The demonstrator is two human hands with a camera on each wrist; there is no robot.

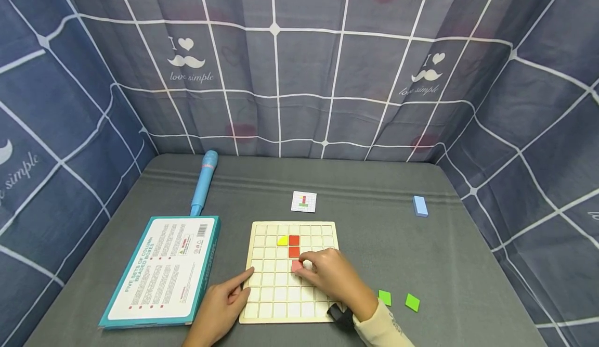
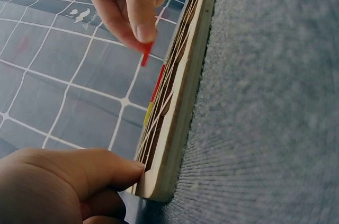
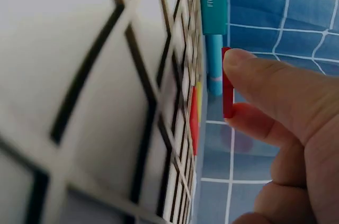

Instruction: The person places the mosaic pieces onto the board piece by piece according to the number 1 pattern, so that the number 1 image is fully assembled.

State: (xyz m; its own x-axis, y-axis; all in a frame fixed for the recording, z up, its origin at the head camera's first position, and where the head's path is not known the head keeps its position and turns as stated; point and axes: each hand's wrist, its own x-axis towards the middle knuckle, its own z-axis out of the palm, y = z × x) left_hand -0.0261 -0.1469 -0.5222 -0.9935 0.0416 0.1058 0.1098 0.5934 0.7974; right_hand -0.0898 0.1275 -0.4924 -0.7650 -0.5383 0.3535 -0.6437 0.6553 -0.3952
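Observation:
My right hand (image 1: 334, 277) pinches a red square tile (image 1: 297, 266) between thumb and fingertips. In the right wrist view this tile (image 3: 228, 83) is seen edge-on, held apart from the surface of the wooden grid board (image 1: 276, 313). Two red tiles (image 1: 294, 252) lie in neighbouring cells of one column, and a yellow piece (image 1: 283, 241) sits left of the upper one. At the board's left edge, my left hand (image 1: 220, 305) touches the frame with its index finger and thumb. The left wrist view shows a left fingertip (image 2: 135, 170) against the board's rim.
Two green tiles (image 1: 412, 302) lie right of the board, near my right forearm. Behind it is a small pattern card (image 1: 303, 202). A teal-and-white box (image 1: 159, 269) and a blue microphone-shaped object (image 1: 204, 180) are at left; a blue block (image 1: 420, 206) lies at far right.

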